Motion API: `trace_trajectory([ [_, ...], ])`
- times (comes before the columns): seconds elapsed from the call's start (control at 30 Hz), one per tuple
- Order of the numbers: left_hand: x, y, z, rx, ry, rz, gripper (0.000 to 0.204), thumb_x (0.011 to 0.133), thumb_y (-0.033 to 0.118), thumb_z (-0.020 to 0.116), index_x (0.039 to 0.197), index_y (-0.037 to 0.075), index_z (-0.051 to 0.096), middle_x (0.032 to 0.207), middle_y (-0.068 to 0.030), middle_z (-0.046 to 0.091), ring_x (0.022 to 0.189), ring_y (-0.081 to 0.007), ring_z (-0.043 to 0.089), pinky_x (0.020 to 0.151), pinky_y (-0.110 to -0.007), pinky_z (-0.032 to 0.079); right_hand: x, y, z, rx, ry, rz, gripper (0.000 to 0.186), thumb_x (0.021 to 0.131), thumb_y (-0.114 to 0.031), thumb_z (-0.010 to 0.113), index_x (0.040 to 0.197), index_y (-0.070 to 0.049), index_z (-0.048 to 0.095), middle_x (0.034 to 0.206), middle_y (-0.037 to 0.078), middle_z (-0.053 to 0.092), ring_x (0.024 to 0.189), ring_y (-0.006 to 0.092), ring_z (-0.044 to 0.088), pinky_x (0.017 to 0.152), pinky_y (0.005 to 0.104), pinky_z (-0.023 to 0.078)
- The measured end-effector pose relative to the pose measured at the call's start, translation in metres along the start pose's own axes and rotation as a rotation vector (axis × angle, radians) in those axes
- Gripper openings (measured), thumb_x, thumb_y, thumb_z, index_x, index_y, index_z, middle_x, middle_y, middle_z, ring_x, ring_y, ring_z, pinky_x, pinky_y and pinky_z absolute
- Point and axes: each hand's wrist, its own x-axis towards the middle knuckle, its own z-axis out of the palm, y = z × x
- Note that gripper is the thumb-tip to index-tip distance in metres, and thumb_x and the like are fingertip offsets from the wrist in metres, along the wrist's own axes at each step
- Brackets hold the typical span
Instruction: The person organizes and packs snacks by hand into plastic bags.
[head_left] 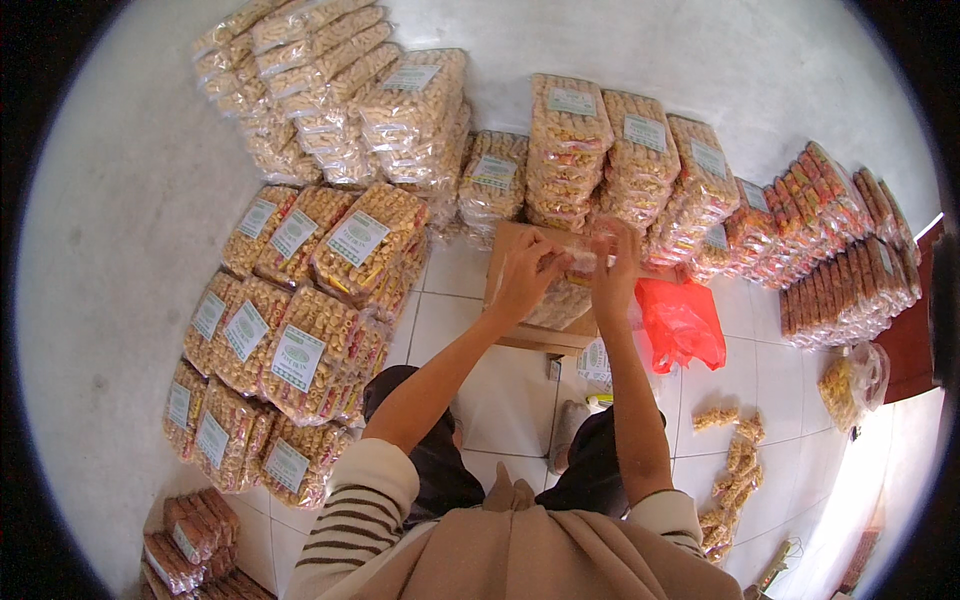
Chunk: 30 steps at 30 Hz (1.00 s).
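Note:
Over a cardboard box (554,341), both my hands are raised at a clear plastic package (566,300) with pale contents. My left hand (535,265) has its fingers bent and pinched on the upper left of the clear plastic. My right hand (615,262) is closed on the plastic at the upper right, fingertips partly blurred and see-through film among them. A crumpled red plastic bag (680,320) lies just right of the box, beside my right forearm.
Stacked snack packs surround me at the left (300,350), back (570,140) and right (830,290). Loose snack pieces (735,470) lie on the white tiles (450,310) at lower right. A bag with yellow contents (840,390) sits farther right; brown packs (195,530) lie at lower left.

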Motion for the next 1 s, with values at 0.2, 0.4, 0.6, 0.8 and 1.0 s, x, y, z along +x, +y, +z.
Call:
trace_trajectory([
  [0.2,0.01,-0.026,0.0,-0.084,0.107,-0.081,0.021,0.079,0.022,0.066,0.077,0.002,0.062,0.072,-0.0064,0.046,0.074,-0.0215,0.047,0.067,-0.034,0.038,-0.037,0.008,-0.009,-0.15,-0.172,-0.278,0.038,0.081,0.003,0.048,0.119,-0.001,0.05,0.118,0.017,0.049,0.107,0.033,0.048,0.092,0.0426,0.039],
  [0.4,0.011,-0.02,0.005,0.031,0.183,-0.03,0.021,0.079,0.024,0.065,0.072,0.004,0.061,0.069,-0.0061,0.046,0.072,-0.0222,0.046,0.069,-0.035,0.037,-0.049,0.015,0.011,-0.327,-0.29,-0.384,0.052,0.079,0.003,0.045,0.131,0.003,0.037,0.135,0.019,0.037,0.122,0.0346,0.037,0.103,0.0466,0.028],
  [0.6,0.024,-0.018,0.008,0.05,0.124,0.039,0.02,0.08,0.023,0.064,0.078,0.004,0.059,0.073,-0.0072,0.048,0.067,-0.023,0.047,0.068,-0.035,0.037,-0.035,0.022,0.024,-0.307,-0.207,-0.32,0.053,0.08,0.001,0.045,0.132,0.003,0.034,0.135,0.018,0.037,0.123,0.0339,0.036,0.103,0.0474,0.028],
  [0.8,0.018,-0.022,0.018,0.087,0.09,0.089,0.017,0.081,0.018,0.063,0.08,0.002,0.057,0.075,-0.0075,0.049,0.071,-0.0229,0.048,0.063,-0.033,0.039,-0.037,0.033,0.024,-0.319,-0.177,-0.27,0.045,0.081,-0.001,0.05,0.125,0.003,0.043,0.125,0.016,0.046,0.115,0.0321,0.042,0.099,0.0446,0.033],
  [1.0,0.008,-0.019,0.018,-0.084,0.108,0.138,0.016,0.081,0.013,0.064,0.075,0.001,0.055,0.075,-0.0051,0.046,0.07,-0.016,0.047,0.061,-0.028,0.039,-0.029,0.028,0.011,-0.075,-0.128,-0.187,0.032,0.076,0.001,0.06,0.107,-0.004,0.059,0.109,0.008,0.056,0.1,0.0281,0.048,0.087,0.0373,0.04],
])
